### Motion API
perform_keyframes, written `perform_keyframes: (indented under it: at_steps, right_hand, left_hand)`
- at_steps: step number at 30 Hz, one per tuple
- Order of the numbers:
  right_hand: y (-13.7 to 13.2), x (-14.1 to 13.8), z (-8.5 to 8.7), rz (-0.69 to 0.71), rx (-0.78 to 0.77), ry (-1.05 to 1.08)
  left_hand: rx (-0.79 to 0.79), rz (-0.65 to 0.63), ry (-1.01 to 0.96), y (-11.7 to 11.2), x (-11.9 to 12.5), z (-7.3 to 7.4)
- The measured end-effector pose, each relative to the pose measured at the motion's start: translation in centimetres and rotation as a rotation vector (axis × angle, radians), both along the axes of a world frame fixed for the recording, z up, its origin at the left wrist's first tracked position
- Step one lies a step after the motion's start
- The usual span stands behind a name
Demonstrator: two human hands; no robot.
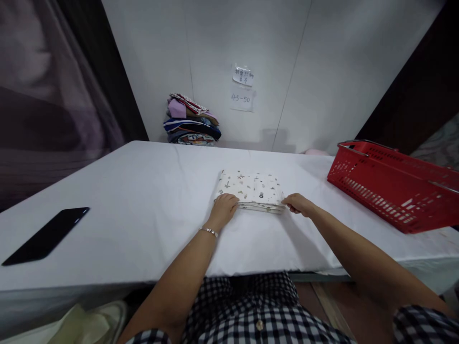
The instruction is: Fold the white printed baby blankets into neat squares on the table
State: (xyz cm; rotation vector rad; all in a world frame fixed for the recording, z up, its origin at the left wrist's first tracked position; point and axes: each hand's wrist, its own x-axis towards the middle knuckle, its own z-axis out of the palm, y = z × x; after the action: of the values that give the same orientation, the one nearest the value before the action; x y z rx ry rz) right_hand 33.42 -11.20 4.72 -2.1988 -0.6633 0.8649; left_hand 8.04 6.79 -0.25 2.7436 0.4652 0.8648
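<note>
A white cloth (251, 187) with small printed figures lies folded in several layers on the table, its layered edge facing me. At its near left corner, my left hand (224, 209) is closed on the edge, with the thumb side partly hidden. My right hand (299, 204) pinches the near right corner between thumb and curled fingers. The cloth's far edge lies flat on the tabletop, and both forearms reach in from below.
The table (125, 191) has a white cover. A black phone-like slab (46, 236) lies at the left. To the right stands a red plastic basket (390, 186). A stack of folded clothes (193, 122) sits at the back against the wall, near paper notes (243, 91).
</note>
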Motion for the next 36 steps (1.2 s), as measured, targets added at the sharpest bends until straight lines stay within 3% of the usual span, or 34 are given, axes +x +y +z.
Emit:
perform_keyframes:
  at_steps: [8, 18, 23, 29, 36]
  right_hand:
    - [-0.7, 0.2, -1.0, -0.028, -0.073, 0.035]
    - [0.1, -0.1, 0.1, -0.041, -0.03, 0.09]
    - [0.2, -0.4, 0.7, -0.072, 0.045, 0.157]
    - [-0.4, -1.0, -0.2, -0.106, -0.063, 0.214]
    - [-0.3, -1.0, -0.1, -0.07, -0.125, 0.233]
  left_hand:
    - [0.01, 0.011, -0.015, 0.3, -0.1, 0.0]
    - [0.008, 0.031, -0.003, 0.1, -0.3, 0.4]
    - [0.003, 0.114, 0.005, 0.4, -0.6, 0.6]
    - [-0.027, 0.168, 0.014, 0.7, -0.8, 0.9]
    - [-0.039, 0.187, 0.016, 1.0, -1.3, 0.8]
